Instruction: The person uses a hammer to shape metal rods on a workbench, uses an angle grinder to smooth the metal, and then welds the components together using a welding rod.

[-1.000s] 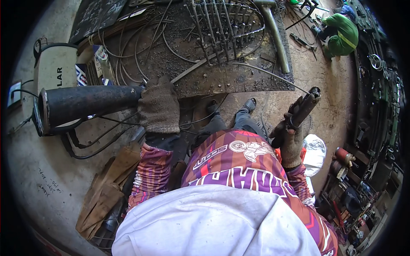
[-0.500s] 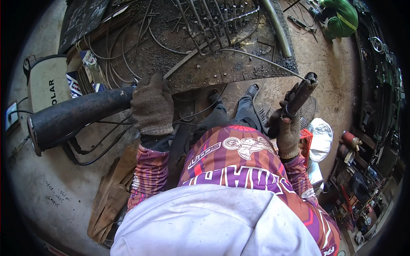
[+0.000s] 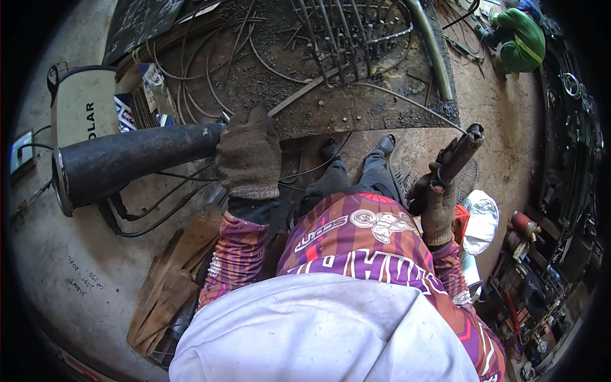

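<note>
I have my gloved left hand [image 3: 249, 156] closed round the black pipe [image 3: 127, 162], right hand [image 3: 439, 207] gripping the electrode holder [image 3: 459, 153]; next, setting the pipe on the welding surface [image 3: 356, 111] edge.

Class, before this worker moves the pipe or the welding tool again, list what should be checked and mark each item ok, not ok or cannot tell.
1. Left hand gloved, wrapped round the dark round metal pipe: ok.
2. Right hand gloved, gripping the dark rod-like welding holder: ok.
3. Floor by the feet free of black cables: not ok.
4. Rusty steel worktable free of loose wire: not ok.
5. Person in green well away: ok.
6. Holder switched off: cannot tell.
</note>
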A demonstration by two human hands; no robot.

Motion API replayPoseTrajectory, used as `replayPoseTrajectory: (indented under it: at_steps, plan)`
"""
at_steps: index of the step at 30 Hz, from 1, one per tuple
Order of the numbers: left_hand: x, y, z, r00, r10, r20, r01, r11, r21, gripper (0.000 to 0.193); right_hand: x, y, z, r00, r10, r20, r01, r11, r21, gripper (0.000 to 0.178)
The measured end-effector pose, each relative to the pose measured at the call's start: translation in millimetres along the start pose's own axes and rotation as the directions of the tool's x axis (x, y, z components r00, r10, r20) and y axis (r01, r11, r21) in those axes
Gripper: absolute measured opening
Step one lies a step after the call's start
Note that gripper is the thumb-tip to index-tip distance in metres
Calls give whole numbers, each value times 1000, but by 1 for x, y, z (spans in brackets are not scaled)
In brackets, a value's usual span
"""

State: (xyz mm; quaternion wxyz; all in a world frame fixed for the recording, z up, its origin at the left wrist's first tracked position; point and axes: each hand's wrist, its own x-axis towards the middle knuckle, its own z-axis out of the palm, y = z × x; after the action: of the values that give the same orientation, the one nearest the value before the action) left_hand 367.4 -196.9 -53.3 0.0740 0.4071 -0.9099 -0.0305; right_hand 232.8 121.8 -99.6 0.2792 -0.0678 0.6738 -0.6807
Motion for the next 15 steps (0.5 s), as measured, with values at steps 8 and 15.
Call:
replayPoseTrajectory:
  at_steps: [8,15]
  plan:
    - [-3,-9,10,990,86,-110,-89,996,-29,20,4,-1,-2,999,-20,28,20,1000,9,77]
    - [-5,-8,10,991,73,-111,-76,997,-19,24,3,-2,-1,1000,-2,6,2,1000,2,78]
